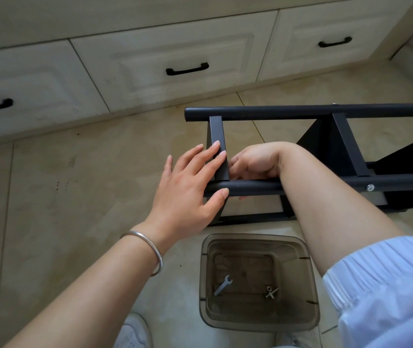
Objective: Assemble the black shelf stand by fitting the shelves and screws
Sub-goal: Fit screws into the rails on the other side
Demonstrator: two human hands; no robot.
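Nearest, one bin (pixel 255 243) on the floor, holding one wrench (pixel 223 285) and two crossed screws (pixel 271 292). Beyond it, one stand (pixel 301 113) lying on its side. Left hand (pixel 188 187) flat, fingers straight, steadying the end shelf (pixel 218 136). Right hand (pixel 253 162) reaching inside, curled, grasp hidden. Likely seating a fastener at the lower tube; next, needing the wrench and firm bracing. Farthest, three drawer handles (pixel 187 69)

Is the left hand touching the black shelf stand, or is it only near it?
Touching. In the head view, the left hand has straight fingers lying on a flat crossbar of the black shelf stand, and the thumb rests on the near round tube.
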